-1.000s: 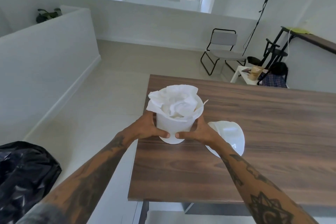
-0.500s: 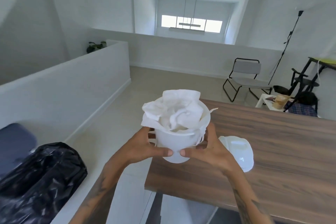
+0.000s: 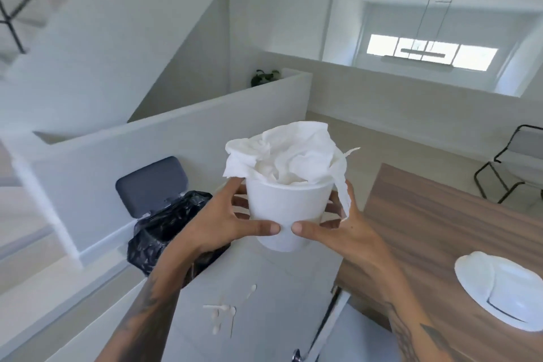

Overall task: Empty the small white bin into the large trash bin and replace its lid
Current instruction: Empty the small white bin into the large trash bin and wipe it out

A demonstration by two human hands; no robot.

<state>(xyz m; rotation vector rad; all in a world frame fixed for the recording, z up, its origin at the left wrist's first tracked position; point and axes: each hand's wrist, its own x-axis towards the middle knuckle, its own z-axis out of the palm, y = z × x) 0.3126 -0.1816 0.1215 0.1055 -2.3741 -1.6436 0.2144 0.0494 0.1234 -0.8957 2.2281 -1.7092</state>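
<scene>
I hold the small white bin (image 3: 286,210) in the air, left of the wooden table (image 3: 435,223). My left hand (image 3: 219,220) grips its left side and my right hand (image 3: 343,232) its right side, thumbs almost meeting in front. Crumpled white tissue paper (image 3: 286,153) fills it above the rim. Its white swing lid (image 3: 505,288) lies on the table at the right. The large trash bin (image 3: 158,229), lined with a black bag, stands on the floor lower left, its grey lid (image 3: 151,185) flipped up.
A low white half wall (image 3: 176,132) runs behind the trash bin. Several small white sticks (image 3: 226,310) lie on the floor below the bin. A black-framed chair (image 3: 511,161) stands far right. A staircase rises at upper left.
The small bin has left the table and moved left and up in both hands. My view has turned left, bringing the large trash bin and its raised lid into sight.
</scene>
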